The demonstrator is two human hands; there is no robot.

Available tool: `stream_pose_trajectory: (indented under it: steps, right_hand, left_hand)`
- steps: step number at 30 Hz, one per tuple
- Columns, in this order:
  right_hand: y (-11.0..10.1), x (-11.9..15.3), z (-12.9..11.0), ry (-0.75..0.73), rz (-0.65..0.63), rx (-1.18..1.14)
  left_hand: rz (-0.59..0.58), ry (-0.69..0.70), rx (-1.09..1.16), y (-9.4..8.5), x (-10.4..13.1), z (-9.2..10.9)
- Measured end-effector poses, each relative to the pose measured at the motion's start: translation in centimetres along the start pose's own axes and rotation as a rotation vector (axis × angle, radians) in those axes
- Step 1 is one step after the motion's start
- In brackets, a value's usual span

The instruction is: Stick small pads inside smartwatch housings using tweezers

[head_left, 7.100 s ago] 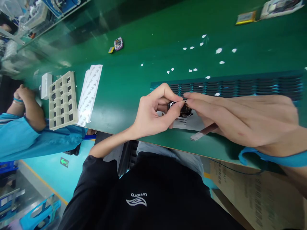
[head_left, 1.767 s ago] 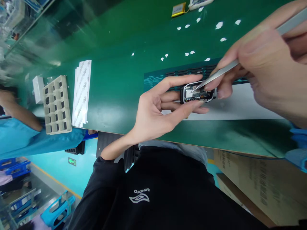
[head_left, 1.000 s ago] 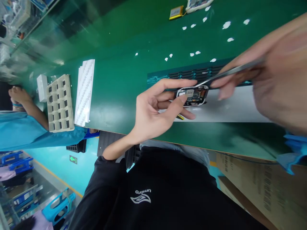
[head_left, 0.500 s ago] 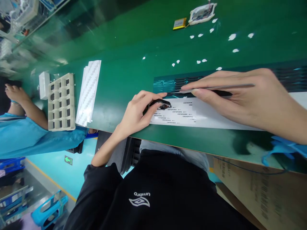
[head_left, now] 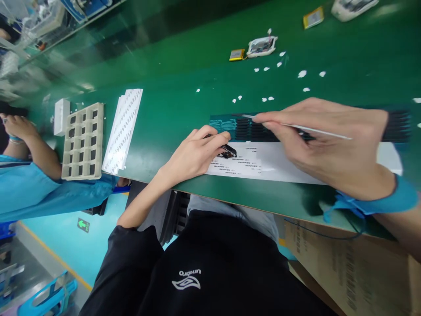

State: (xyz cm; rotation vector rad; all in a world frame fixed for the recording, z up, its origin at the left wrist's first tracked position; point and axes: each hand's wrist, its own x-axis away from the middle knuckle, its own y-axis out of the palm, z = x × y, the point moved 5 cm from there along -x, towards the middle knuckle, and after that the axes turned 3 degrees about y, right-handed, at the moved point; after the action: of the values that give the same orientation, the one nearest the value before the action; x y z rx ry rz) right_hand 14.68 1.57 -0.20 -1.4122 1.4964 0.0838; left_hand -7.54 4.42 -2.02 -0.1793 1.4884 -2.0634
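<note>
My left hand point(head_left: 197, 153) grips a small black device point(head_left: 228, 152) above a white printed sheet point(head_left: 245, 162). In my right hand point(head_left: 329, 140) are metal tweezers point(head_left: 315, 130), pinched between thumb and fingers and pointing left. Their tip is over a dark teal sheet point(head_left: 225, 125) with rows of black strips point(head_left: 242, 128). This sheet lies along the far side of the white one. Part of both sheets is hidden under my right hand.
On the left stand a beige compartment tray point(head_left: 83, 142), a white box point(head_left: 61, 116) and printed sheets point(head_left: 122, 131), beside a person's hand point(head_left: 21, 127). Batteries point(head_left: 237, 55) and open white casings point(head_left: 262, 46) lie farther back among white scraps point(head_left: 301, 74).
My right hand has lifted the tweezers' tip away from the device to the far side over the teal strips. My left fingers have curled farther over the device. The view has shifted.
</note>
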Motion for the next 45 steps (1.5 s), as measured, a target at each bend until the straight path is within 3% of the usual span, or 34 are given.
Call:
stream_pose_trajectory:
  steps: [2,4,7,8,12,16,19,26,34,45]
  right_hand:
    - [-1.0,-0.2,-0.1,-0.047,0.063,0.020]
    - [-1.9,-0.5,-0.3,-0.077,0.113,0.059]
    - [-2.8,-0.7,-0.5,-0.114,0.174,0.139]
    - [-2.9,-0.7,-0.5,-0.128,0.169,0.164]
    - [-2.8,-0.9,-1.2,-0.221,0.133,0.197]
    - [-2.2,-0.4,-2.1,-0.313,0.065,0.198]
    - [-1.6,0.4,-2.3,-0.310,0.001,0.191]
    - [-1.2,1.6,-2.2,-0.318,-0.040,0.238]
    - [-1.0,2.4,-1.9,-0.312,-0.129,0.267]
    - [-1.0,2.0,-2.1,-0.268,-0.144,0.167]
  left_hand:
    - [0.065,0.079,0.083,-1.2,-0.1,1.3]
    - [0.250,0.063,0.284,-2.9,-0.2,2.1]
    - [0.665,-0.296,0.696,-4.5,0.1,-0.1]
    - [0.730,-0.426,0.824,-4.2,0.0,-1.1]
    - [0.640,-0.691,1.253,-1.2,-1.1,-3.5]
    - [0.689,-0.761,1.354,0.2,-1.4,-3.1]
    - [0.724,-0.772,1.374,0.4,-1.6,-1.9]
    - [0.619,-0.776,1.401,0.4,-2.2,-0.1]
    - [0.704,-0.871,1.441,0.5,-2.3,1.2]
    - [0.710,-0.889,1.436,0.7,-2.1,1.4]
